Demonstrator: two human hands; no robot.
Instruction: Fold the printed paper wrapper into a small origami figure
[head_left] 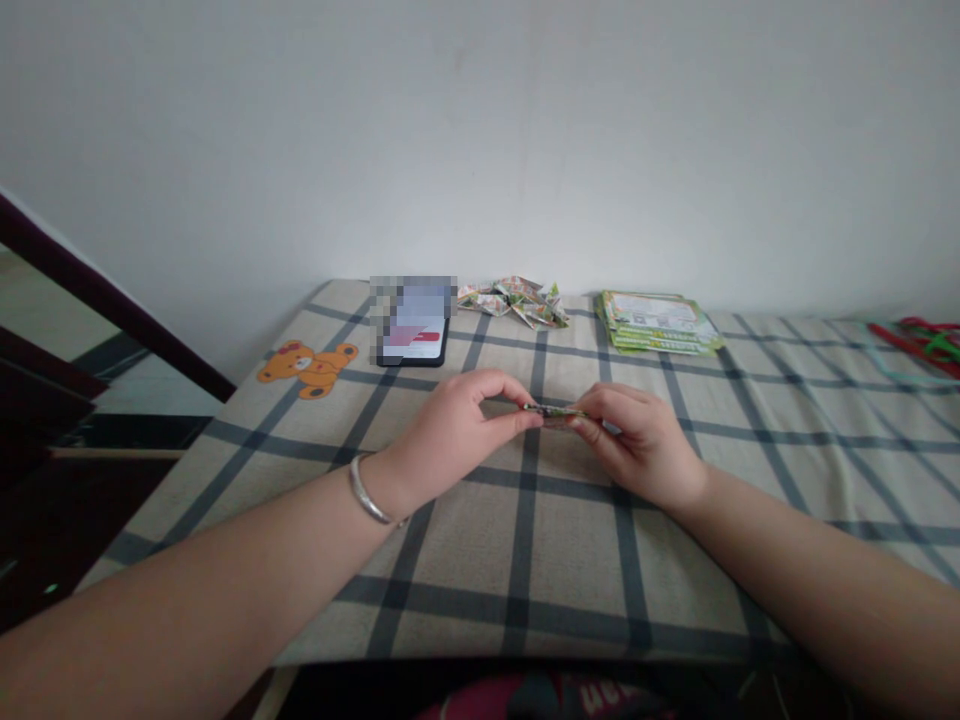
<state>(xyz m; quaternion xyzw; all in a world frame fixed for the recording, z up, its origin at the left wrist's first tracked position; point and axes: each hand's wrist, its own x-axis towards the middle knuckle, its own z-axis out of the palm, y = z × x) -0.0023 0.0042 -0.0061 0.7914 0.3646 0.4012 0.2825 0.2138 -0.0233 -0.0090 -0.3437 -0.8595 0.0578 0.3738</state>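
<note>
Head view: folded printed paper (556, 411) is held over the checked tablecloth (480, 560), its left end pinched by left hand (461, 425), right end by right hand (649, 445). Phone (415, 340), crumpled-looking folded pieces (517, 300) and leaflet stack (660, 325) are set behind. Tearing could be caused by uneven pulling; slipping, by the edge-only pinch being loosened.

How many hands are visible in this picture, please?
2. The left hand pinches one end of the small folded paper; the right hand pinches the other end. No other hand shows.
</note>
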